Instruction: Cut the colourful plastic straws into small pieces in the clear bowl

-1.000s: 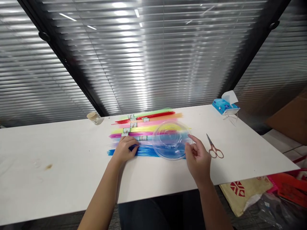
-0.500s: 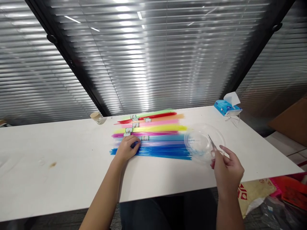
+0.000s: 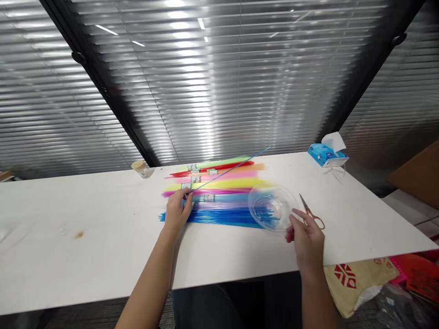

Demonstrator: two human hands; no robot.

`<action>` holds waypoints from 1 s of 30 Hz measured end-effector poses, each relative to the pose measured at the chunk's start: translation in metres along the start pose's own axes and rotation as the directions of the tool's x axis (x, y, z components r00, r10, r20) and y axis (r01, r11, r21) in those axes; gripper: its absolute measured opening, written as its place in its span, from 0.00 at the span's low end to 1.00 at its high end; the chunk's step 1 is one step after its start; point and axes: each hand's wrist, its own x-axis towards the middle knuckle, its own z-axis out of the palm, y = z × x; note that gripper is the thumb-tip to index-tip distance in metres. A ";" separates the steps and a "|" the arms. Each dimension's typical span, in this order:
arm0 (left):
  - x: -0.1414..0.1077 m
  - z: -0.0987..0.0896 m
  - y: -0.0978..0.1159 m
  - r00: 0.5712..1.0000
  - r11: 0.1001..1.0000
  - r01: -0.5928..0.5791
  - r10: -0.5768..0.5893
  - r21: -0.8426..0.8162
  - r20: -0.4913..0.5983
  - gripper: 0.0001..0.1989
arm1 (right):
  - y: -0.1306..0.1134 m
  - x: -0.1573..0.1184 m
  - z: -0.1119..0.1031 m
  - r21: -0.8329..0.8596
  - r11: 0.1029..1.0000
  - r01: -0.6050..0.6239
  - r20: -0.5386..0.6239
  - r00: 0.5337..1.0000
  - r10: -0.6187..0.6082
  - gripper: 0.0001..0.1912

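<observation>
My left hand (image 3: 178, 209) pinches one thin blue plastic straw (image 3: 233, 168), which slants up to the right over the bundles. Under that hand lie several bundles of thin straws: dark blue (image 3: 222, 217), light blue, purple, yellow (image 3: 226, 184), pink, orange, red (image 3: 222, 168) and green, some with printed paper bands. My right hand (image 3: 306, 235) grips the right side of a clear plastic bowl (image 3: 255, 205), which overlaps the right ends of the lower bundles. Just right of the bowl, a pair of scissors (image 3: 311, 214) lies beside my right hand, out of its fingers.
A small glass jar with a cork-like lid (image 3: 142, 169) is near the back edge of the white table (image 3: 85, 269). At the back right sits a blue tissue pack (image 3: 327, 154). Bags (image 3: 360, 283) lie below the right edge; blinds (image 3: 219, 82) rise behind.
My left hand has lifted a single blue straw off the table. My right hand has let go of the scissors and moved left with the bowl, now over the bundle ends.
</observation>
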 end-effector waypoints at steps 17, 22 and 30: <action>0.001 -0.002 0.004 0.996 0.998 0.058 -0.057 0.011 -0.061 0.09 | 0.021 -0.017 0.035 -0.031 0.990 -0.137 0.257 0.956 0.140 0.42; -0.001 0.000 0.003 0.995 0.998 0.063 -0.062 0.008 -0.082 0.08 | 0.015 -0.017 0.025 -0.010 0.992 -0.127 0.251 0.960 0.125 0.37; -0.002 0.002 0.000 0.976 0.987 0.159 -0.154 0.016 -0.155 0.08 | -0.025 -0.044 0.001 0.034 0.997 0.066 0.173 0.982 -0.071 0.23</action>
